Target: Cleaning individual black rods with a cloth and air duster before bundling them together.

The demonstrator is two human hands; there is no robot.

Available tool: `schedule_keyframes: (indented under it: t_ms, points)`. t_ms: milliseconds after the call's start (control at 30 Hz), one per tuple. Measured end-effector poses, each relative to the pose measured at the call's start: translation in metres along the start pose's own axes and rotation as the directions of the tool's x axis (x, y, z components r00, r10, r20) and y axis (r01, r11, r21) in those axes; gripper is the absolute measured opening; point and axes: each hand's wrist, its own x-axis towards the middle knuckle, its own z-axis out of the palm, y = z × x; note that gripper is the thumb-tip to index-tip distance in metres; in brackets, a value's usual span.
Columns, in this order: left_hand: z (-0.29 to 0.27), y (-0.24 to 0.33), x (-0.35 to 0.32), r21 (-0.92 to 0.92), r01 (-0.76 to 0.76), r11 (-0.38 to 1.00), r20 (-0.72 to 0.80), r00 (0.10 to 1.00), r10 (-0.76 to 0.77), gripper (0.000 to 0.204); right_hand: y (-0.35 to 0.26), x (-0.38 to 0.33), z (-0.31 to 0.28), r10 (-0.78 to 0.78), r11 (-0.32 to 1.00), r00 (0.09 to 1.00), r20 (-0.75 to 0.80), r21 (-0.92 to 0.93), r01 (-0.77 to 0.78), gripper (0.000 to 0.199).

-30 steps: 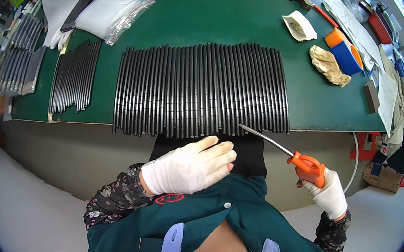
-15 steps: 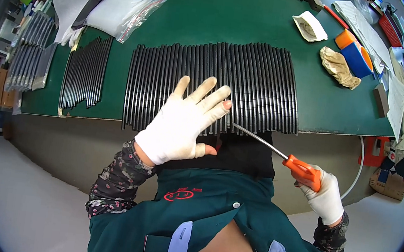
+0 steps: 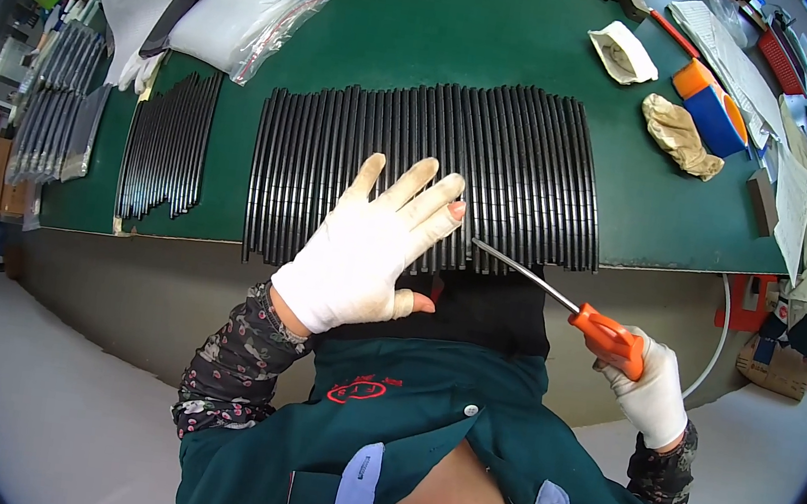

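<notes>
Black rods (image 3: 525, 166) lie side by side in a wide row along the table's near edge. My left hand (image 3: 364, 247), in a white glove with bare thumb and one bare fingertip, rests flat over the row with its fingers spread. In my gloved right hand (image 3: 651, 388) is the orange handle of a screwdriver (image 3: 606, 339). Its long metal shaft slants up and left, and the tip is at the near ends of the rods, just right of my left hand. Whether the tip touches a rod I cannot tell.
A smaller batch of black rods (image 3: 169, 148) lies at the left, beyond it wrapped bundles (image 3: 58, 109). A clear bag of white material (image 3: 235, 25) is at the far left. On the right are a crumpled glove (image 3: 680, 137), a tape roll (image 3: 711, 110) and a dark block (image 3: 761, 202).
The screwdriver's tip has shifted slightly right and up along the rod ends, and my right hand has barely moved. My left hand stays spread in nearly the same place.
</notes>
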Motion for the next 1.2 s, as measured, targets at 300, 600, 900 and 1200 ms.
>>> schedule_keyframes:
  t_ms: [300,600,900,1200]
  points:
    - [0.0,0.003,-0.007,-0.039,-0.06,0.997,-0.027,0.998,0.059,0.095,0.014,-0.003,0.01,-0.029,0.993,0.997,0.068,0.12,0.02,0.024]
    - [-0.001,0.004,-0.015,-0.075,-0.068,0.995,-0.056,0.996,0.064,0.095,-0.019,0.013,0.005,-0.054,0.998,0.994,-0.1,-0.029,0.052,0.026]
    - [-0.003,0.002,-0.018,-0.147,-0.087,0.985,-0.071,0.994,0.077,0.092,-0.057,0.046,-0.002,-0.15,0.934,0.977,-0.15,-0.346,0.091,0.029]
    - [-0.006,0.002,-0.02,-0.191,-0.083,0.978,-0.073,0.995,0.07,0.089,-0.074,0.061,-0.005,-0.111,0.923,0.987,-0.12,-0.381,0.058,0.024]
